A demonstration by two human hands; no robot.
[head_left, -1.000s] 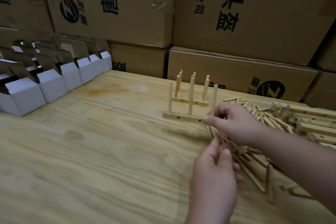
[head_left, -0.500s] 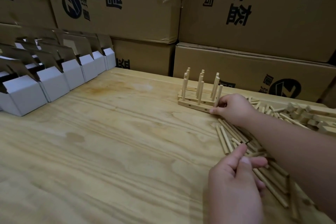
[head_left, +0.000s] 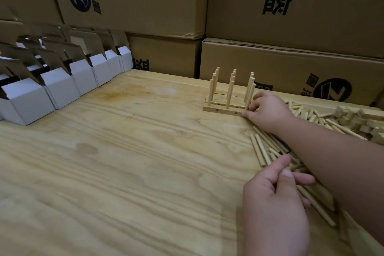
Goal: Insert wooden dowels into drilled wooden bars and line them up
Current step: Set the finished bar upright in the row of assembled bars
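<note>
Wooden bar (head_left: 223, 111), drilled, is lying near the far edge of the bench (head_left: 124, 151), right of centre, with three dowels (head_left: 229, 94) standing upright in it. More bars with upright dowels (head_left: 233, 72) are sitting directly behind it, touching or nearly so; exact count cannot be told.

Right hand (head_left: 268, 110) is reaching across to the bar's right end, its fingers (head_left: 252, 107) curling around the end of the bar and the base of the rightmost dowel (head_left: 249, 95), which is leaning slightly.

Left hand (head_left: 276, 199) is hovering nearer the front edge, thumb and forefinger pinching together. Whether anything is being held between them cannot be told.

Loose dowels (head_left: 260, 149) are lying scattered on the bench between and under the two hands, running toward the right edge. Undowelled bars (head_left: 357, 120) are piling up at the far right corner.

White open-topped cartons (head_left: 31, 100) are lining the left edge in a row. Brown shipping boxes (head_left: 291, 6) with black print are stacking up behind the far edge.
</note>
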